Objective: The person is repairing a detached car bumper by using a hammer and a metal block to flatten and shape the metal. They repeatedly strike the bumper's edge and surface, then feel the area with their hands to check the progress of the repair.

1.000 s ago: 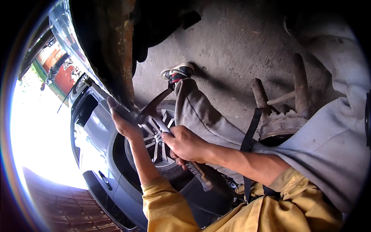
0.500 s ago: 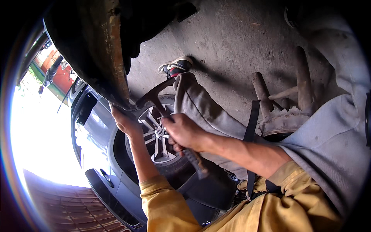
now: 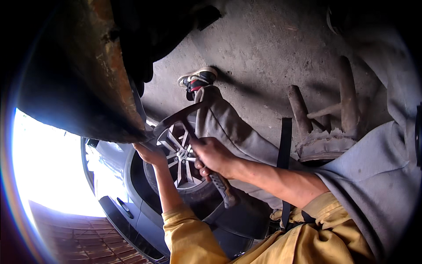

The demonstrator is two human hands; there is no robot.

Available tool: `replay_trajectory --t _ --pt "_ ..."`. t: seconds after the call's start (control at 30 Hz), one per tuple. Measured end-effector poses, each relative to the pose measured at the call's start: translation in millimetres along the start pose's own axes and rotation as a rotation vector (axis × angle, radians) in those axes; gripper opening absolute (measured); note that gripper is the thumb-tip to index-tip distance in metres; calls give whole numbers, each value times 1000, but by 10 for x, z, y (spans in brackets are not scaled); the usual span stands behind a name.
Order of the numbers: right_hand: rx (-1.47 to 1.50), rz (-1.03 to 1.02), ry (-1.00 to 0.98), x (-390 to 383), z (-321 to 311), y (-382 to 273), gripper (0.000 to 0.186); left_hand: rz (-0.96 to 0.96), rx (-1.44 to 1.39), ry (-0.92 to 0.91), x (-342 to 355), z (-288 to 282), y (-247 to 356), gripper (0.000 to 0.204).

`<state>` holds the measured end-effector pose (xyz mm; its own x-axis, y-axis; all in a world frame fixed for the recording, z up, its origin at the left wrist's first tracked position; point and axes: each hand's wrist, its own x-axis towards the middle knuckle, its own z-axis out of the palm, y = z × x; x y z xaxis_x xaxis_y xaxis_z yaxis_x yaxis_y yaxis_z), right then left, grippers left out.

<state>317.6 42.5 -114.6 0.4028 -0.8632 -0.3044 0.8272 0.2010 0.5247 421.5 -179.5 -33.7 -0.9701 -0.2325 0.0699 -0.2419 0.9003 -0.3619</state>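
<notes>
Dark metal hammer with long curved head [image 3: 181, 117], my right hand [image 3: 214, 155] wrapped round it, head near rust-edged dark curved panel [image 3: 115, 66] | I judge it head-heavy, rigid; grip handle [image 3: 223, 188] low | left hand [image 3: 150, 154] at panel's edge, can't tell whether gripping

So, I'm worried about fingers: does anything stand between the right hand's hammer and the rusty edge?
Nothing clearly visible does: the head of the hammer appears close to the lower end of the rusty edge, though it's dark there. The left hand is just below that spot.
</notes>
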Motion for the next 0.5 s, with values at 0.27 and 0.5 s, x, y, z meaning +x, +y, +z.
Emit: replay_trajectory --t 0.27,0.5 --pt "-73 -184 51 33 258 28 39 -59 33 -33 110 -29 202 41" --pt "436 -74 229 81 -101 -170 34 -310 -96 -122 24 -16 176 46"
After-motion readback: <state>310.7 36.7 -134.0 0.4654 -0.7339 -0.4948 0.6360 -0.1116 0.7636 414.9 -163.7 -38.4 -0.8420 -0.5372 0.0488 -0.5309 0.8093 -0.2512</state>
